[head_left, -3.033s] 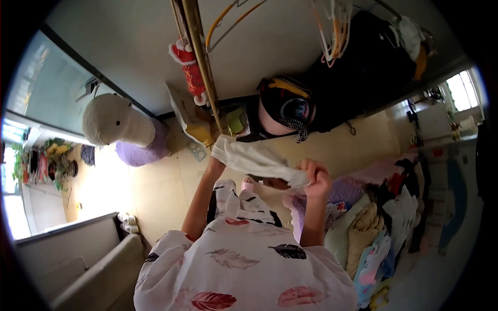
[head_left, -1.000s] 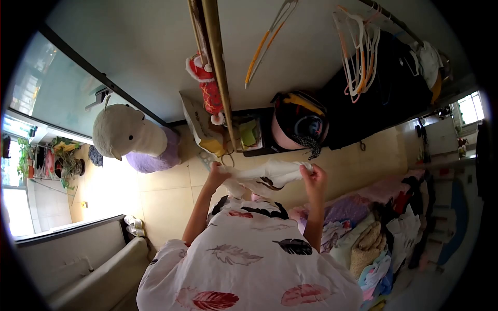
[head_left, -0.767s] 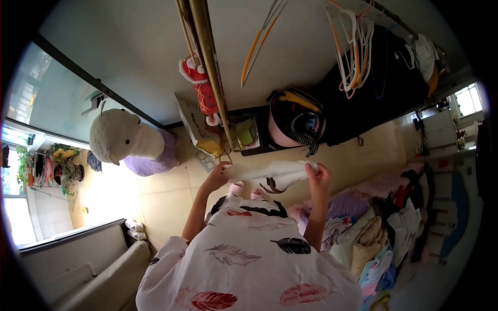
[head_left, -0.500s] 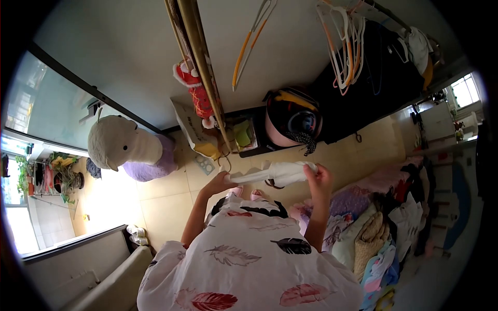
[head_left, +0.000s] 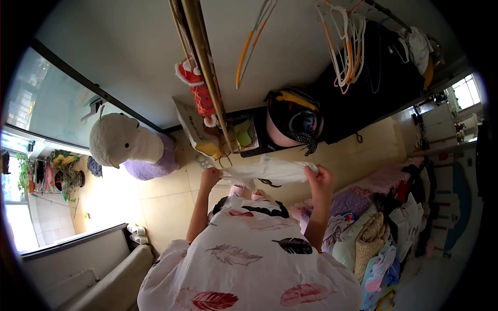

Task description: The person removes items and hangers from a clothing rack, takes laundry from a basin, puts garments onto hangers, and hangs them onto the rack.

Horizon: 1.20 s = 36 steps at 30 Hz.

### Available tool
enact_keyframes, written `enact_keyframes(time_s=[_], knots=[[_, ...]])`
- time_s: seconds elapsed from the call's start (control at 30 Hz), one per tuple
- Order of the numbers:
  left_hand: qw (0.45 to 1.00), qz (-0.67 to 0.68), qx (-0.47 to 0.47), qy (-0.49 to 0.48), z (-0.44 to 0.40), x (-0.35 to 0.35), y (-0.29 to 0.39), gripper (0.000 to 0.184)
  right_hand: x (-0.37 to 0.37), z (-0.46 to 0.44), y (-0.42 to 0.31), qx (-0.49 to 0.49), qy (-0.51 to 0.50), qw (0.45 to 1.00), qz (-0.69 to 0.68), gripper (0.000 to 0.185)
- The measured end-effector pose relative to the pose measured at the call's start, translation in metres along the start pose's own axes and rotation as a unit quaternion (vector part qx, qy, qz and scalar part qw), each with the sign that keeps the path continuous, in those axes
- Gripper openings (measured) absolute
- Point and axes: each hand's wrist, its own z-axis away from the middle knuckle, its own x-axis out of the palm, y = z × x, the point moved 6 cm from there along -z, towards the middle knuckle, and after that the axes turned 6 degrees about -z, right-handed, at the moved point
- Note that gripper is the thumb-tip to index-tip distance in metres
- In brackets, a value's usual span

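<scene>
A thin white garment (head_left: 267,170) with a small dark mark near its lower edge is stretched between my two hands in front of my body. My left hand (head_left: 210,179) is closed on its left end. At the other end, my right hand (head_left: 320,181) pinches the fabric between thumb and fingers. The cloth hangs loosely in the middle, and its exact kind cannot be made out. Below it show pink slippers (head_left: 237,190) on the tiled floor.
To the right lies a heap of folded clothes (head_left: 371,233). White and orange hangers (head_left: 347,46) hang from a rail beside black fabric (head_left: 378,78). A large alpaca plush (head_left: 129,142) stands at left. A pink bin (head_left: 277,132) with bags sits by the wall, near bamboo poles (head_left: 205,62).
My left hand has moved up and slightly left, its fingers now curled tighter. The garment has spread out wider and hangs lower in the middle. My right hand has barely moved.
</scene>
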Motion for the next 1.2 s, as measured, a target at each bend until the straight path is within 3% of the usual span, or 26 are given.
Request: enact_keyframes(time_s=[0.03,0.13,0.17,0.23,0.3,0.33,0.43,0.47,0.53,0.57,0.6,0.63,0.7,0.77,0.8,0.87,0.97,1.0,1.07,1.17,1.2], knots=[[1.0,0.001,-0.001,0.001,0.0,0.003,-0.006,0.022,-0.002,-0.003,0.004,0.0,-0.002,1.0,0.0,0.027],[0.931,0.35,0.078,-0.073,0.033,0.002,0.04,0.024,-0.005,-0.014,0.012,-0.018,-0.014,1.0,0.004,0.027],[0.93,0.351,0.078,-0.072,0.046,-0.005,0.055,0.024,-0.005,-0.017,0.008,-0.03,-0.015,0.999,0.041,0.027],[0.874,0.453,0.089,-0.152,0.072,-0.012,0.09,0.026,-0.002,-0.023,0.004,-0.043,-0.017,0.996,0.079,0.027],[0.841,0.469,0.102,-0.25,0.093,-0.01,0.117,0.028,0.007,-0.031,0.003,-0.047,-0.049,0.974,0.214,0.026],[0.867,0.416,0.132,-0.241,0.086,0.0,0.115,0.033,0.008,-0.038,0.01,-0.051,-0.053,0.974,0.214,0.026],[0.856,0.36,0.107,-0.356,0.127,-0.001,0.147,0.033,0.016,-0.054,0.028,-0.051,-0.095,0.967,0.229,0.024],[0.856,0.362,0.108,-0.354,0.136,-0.005,0.153,0.033,0.018,-0.055,0.023,-0.053,-0.083,0.979,0.181,0.024],[0.951,0.178,0.17,-0.186,0.143,-0.026,0.157,0.042,0.02,-0.055,0.012,-0.056,-0.073,0.987,0.13,0.023],[0.952,0.178,0.17,-0.183,0.141,-0.027,0.147,0.042,0.019,-0.056,0.006,-0.064,-0.056,0.993,0.081,0.023],[0.984,0.008,0.168,-0.051,0.131,-0.042,0.128,0.037,0.018,-0.055,-0.001,-0.071,-0.04,0.996,0.03,0.023],[0.971,-0.162,0.156,0.083,0.126,-0.059,0.114,0.033,0.019,-0.054,-0.009,-0.073,-0.043,0.996,0.026,0.023],[0.946,-0.316,0.047,-0.048,0.126,-0.07,0.101,0.025,0.025,-0.051,-0.022,-0.064,-0.068,0.996,0.005,0.023],[0.957,-0.273,0.056,-0.08,0.133,-0.077,0.103,0.025,0.033,-0.051,-0.027,-0.06,-0.091,0.994,0.021,0.023],[0.986,-0.112,0.097,-0.073,0.14,-0.082,0.115,0.025,0.043,-0.052,-0.033,-0.089,-0.117,0.982,0.116,0.023],[0.973,0.174,0.138,-0.066,0.145,-0.085,0.12,0.026,0.061,-0.06,-0.028,-0.127,-0.193,0.94,0.25,0.023],[0.947,0.289,0.14,-0.013,0.146,-0.083,0.13,0.027,0.091,-0.072,0.008,-0.095,-0.345,0.875,0.326,0.023],[0.937,0.319,0.142,-0.015,0.152,-0.084,0.14,0.03,0.096,-0.081,0.015,-0.097,-0.342,0.876,0.326,0.023],[0.928,0.34,0.149,-0.017,0.16,-0.082,0.154,0.031,0.119,-0.084,0.031,-0.091,-0.469,0.783,0.398,0.025],[0.908,0.382,0.173,-0.015,0.166,-0.076,0.172,0.033,0.139,-0.1,-0.057,-0.272,-0.266,0.883,0.275,0.035],[0.911,0.373,0.172,-0.023,0.165,-0.074,0.174,0.033,0.144,-0.108,-0.091,-0.27,-0.197,0.913,0.234,0.041]])
